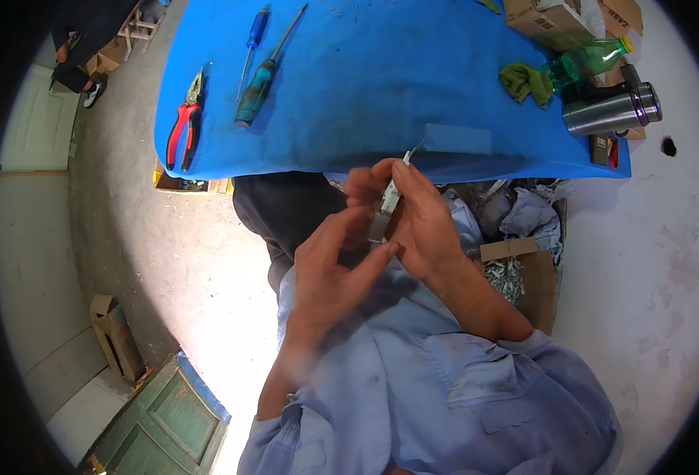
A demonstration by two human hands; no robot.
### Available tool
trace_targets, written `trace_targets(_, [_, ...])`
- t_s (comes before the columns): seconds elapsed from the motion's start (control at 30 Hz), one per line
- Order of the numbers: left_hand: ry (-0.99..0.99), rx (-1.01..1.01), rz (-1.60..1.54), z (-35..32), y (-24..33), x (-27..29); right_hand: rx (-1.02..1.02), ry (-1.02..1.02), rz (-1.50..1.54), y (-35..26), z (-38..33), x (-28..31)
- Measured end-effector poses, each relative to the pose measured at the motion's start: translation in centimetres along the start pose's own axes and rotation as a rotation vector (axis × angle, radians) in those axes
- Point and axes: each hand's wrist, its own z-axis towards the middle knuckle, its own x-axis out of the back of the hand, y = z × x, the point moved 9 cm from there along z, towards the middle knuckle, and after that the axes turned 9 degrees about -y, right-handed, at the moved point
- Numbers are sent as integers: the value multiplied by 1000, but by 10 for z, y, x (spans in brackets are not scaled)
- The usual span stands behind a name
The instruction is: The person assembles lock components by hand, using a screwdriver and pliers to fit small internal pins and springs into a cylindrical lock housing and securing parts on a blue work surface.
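Light: bright daylight, floor (231,317) overexposed | Shadows: soft, under blue table (365,71) | Distortion: fisheye, black vignette | Blur: left hand (330,269) slightly soft

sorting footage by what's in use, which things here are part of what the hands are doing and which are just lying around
In hand:
small pale metal part, gripped by the right hand
left hand, fingertips touching its lower end

Lying about:
red-handled pliers on the blue table
two screwdrivers
steel flask
green bottle
green cloth
cardboard boxes

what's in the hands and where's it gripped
A small pale part: the right hand has its grip along its length, the left hand fingers touch its lower end. What it is cannot be told.
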Motion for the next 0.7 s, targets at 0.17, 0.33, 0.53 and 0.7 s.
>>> trace_targets(0.17, [8, -34, 54, 3, 5, -1, 0, -86, -1, 3, -1, -4])
trace_targets(0.33, [63, -68, 99, -1, 3, 4, 28, -84, -97, 4, 2, -6])
trace_targets(0.53, [182, -91, 230, -5, 14, 21, 27, -19, -382, 4, 2, 5])
trace_targets(0.7, [209, -91, 294, -7, 13, 25, 52, -1, -513, 2, 2, 7])
